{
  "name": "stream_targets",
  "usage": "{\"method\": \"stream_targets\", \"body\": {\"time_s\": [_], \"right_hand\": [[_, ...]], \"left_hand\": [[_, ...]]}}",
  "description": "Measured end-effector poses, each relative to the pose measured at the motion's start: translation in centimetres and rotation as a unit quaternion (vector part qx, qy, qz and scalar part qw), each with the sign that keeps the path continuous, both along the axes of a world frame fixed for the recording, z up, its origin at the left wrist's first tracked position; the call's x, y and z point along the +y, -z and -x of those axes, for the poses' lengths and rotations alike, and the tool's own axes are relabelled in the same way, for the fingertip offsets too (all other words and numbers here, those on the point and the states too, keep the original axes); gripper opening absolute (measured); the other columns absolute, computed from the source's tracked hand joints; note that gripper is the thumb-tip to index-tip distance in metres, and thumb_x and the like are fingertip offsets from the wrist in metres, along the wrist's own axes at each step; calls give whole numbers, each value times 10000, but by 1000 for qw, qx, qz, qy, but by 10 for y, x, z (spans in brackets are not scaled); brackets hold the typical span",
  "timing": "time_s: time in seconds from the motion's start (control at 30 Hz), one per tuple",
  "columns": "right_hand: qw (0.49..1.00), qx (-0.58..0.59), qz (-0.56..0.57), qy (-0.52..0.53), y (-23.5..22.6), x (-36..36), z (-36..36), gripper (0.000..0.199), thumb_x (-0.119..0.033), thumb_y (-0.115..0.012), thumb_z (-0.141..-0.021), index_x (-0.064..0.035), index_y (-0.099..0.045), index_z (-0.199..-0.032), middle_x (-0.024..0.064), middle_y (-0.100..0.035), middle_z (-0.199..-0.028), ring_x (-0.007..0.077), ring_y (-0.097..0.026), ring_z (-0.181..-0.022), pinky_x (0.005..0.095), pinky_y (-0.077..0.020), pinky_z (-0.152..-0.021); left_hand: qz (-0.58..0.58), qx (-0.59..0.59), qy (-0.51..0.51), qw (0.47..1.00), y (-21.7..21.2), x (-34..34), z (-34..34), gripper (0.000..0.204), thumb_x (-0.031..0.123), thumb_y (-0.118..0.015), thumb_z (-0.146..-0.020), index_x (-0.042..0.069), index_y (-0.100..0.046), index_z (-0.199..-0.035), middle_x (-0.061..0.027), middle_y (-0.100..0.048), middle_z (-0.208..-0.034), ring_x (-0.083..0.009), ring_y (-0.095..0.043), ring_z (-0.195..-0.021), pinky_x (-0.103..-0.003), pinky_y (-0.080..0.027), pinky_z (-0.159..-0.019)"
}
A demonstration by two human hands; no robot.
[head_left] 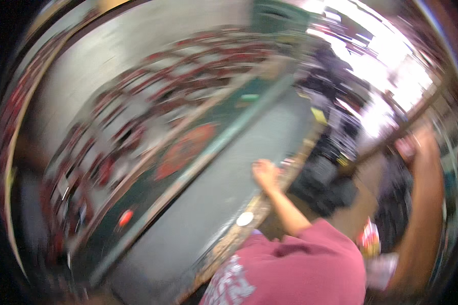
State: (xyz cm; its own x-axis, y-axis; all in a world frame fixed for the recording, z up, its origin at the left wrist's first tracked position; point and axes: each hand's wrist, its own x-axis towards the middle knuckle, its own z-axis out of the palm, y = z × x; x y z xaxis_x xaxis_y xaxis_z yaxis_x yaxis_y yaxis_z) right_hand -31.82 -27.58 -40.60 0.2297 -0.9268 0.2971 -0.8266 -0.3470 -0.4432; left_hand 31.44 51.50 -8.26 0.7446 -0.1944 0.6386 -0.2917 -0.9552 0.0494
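The picture is smeared by motion. My left hand (pixel 266 175) rests at the near edge of a long grey bench top (pixel 213 185). Its fingers look laid out flat over the surface, though blurred, and I see nothing in them. A small pale and reddish thing (pixel 287 162) lies just right of that hand. Out to the right, my right hand (pixel 422 141) is raised at the end of a stretched arm. A blurred pinkish thing (pixel 405 148) shows at its fingers; whether the hand holds it I cannot tell. A dark slanting bar (pixel 392 137) runs close by.
Beyond the bench top a green ledge (pixel 137 203) carries an orange-red object (pixel 125 218) and a red patch (pixel 188 147). Rows of dark red parts (pixel 122 134) line the pale wall. A white disc (pixel 245 219) lies on the worn wooden edge. Dark heaped items (pixel 325 183) stand right of the bench.
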Motion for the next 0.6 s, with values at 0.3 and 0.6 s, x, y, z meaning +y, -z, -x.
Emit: {"method": "stream_targets", "body": {"time_s": [0.3, 0.6], "right_hand": [[999, -28, 31, -11, 2, -14, -2, 363, -322, -615, -971, 0, -725, -1097, 238, -738, -993, 420, -696, -883, 487, -564, -783], [996, -48, -53, -55, -1, -23, 16, 318, -240, -578, -1026, -8, -679, -1218, 200, -730, -1155, 329, -695, -1028, 394, -547, -912]], "left_hand": [[-215, -107, -266, 934, -53, 222, 180, 254, 170, -579, -980, -45, -670, -1080, -293, -660, -1173, -468, -668, -1023, -465, -559, -869], [56, -162, -63, 983, -73, 15, 306, 112, 42, -733, -880, -24, -659, -931, -147, -636, -930, -282, -651, -852, -364, -526, -773]]}}
